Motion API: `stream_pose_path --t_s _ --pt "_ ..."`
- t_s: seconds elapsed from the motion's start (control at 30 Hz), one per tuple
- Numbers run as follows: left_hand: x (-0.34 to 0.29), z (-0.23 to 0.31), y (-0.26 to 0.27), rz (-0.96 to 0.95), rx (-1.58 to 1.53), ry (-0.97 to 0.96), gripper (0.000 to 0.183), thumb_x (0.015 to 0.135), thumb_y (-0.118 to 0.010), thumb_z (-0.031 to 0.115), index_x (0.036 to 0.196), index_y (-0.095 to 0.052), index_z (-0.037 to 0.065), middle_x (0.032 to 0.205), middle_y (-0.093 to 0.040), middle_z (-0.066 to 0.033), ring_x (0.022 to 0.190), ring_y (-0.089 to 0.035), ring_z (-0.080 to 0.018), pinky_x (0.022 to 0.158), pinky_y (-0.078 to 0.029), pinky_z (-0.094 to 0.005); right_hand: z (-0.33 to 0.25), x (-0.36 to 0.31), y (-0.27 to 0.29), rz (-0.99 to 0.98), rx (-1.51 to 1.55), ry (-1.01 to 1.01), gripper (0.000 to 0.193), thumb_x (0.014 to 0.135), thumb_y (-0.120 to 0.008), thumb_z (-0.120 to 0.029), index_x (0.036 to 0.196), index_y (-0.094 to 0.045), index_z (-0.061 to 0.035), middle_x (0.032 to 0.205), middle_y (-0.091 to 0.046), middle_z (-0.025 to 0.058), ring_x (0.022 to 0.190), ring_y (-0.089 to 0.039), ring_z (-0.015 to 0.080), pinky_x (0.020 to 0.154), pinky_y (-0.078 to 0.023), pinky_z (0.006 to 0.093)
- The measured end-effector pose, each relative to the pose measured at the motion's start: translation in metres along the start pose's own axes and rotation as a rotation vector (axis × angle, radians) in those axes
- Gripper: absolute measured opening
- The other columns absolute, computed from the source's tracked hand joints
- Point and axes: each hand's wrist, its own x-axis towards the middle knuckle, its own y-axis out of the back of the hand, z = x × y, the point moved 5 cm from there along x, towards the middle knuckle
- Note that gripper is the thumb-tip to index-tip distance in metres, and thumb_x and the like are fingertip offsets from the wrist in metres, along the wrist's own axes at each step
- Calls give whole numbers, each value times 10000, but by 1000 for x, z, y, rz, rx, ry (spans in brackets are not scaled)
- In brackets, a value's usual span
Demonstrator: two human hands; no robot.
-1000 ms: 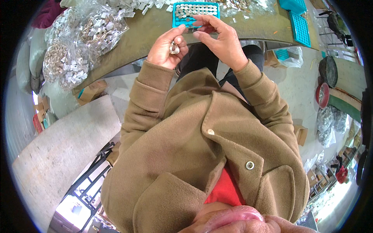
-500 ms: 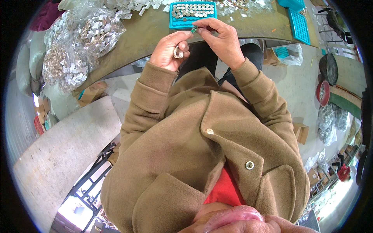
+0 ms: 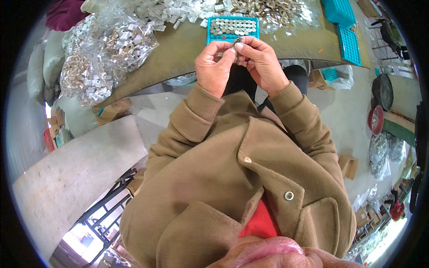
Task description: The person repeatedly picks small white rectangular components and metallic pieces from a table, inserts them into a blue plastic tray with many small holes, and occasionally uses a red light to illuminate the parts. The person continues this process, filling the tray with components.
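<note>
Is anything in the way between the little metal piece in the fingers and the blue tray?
Nothing visible. Both hands, left hand and right hand, pinch a small metal piece just at the near edge of the teal tray, with only bare tabletop around.

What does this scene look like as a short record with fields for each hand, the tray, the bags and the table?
left hand: raised over the table edge, fingers curled round a small metal part
right hand: fingertips pinch the same part, meeting the left hand
tray: teal, gridded, rows filled with small round metal pieces, just beyond the hands
bags: clear plastic, full of small metal parts, to the left
spare trays: teal, to the right
table: olive top
</note>
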Motion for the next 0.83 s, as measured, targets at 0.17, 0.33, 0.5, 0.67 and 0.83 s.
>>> stream_pose_path --t_s 0.17,0.33,0.5,0.67,0.83 --pt "17 10 3 -160 263 -14 83 871 -653 32 940 -621 -1 848 -641 -9 758 -583 -64 698 -494 -223 -11 5 -2 38 77 9 80 924 -620 -76 984 -569 -79 867 -629 7 764 -648 108 682 -554 254" --pt "55 15 24 -339 366 -20 157 871 -659 83 1008 -623 14 977 -625 -30 902 -566 -75 785 -479 -238 -25 6 5 72 39 40 51 943 -588 -81 964 -542 -79 846 -613 8 796 -678 136 711 -581 273" --pt "128 30 60 93 1444 -667 448 849 -661 344 1254 -590 166 1359 -460 -246 1235 -462 -394 1006 -388 -496 -15 7 7 68 -109 45 23 967 -545 -99 963 -526 -109 788 -506 -40 636 -497 68 605 -418 217" --pt "166 4 90 137 1405 -327 499 810 -680 429 1247 -600 201 1422 -385 -248 1281 -423 -411 1016 -381 -509 -14 6 15 87 -87 67 78 919 -614 -93 907 -538 -83 765 -533 -30 617 -494 62 578 -404 219" --pt "151 -4 104 -12 1404 -196 517 827 -662 418 1225 -596 95 1451 -383 -162 1298 -415 -382 1057 -371 -423 -14 5 25 65 -95 83 71 919 -614 -88 932 -547 -70 773 -532 -27 636 -503 73 593 -421 233"
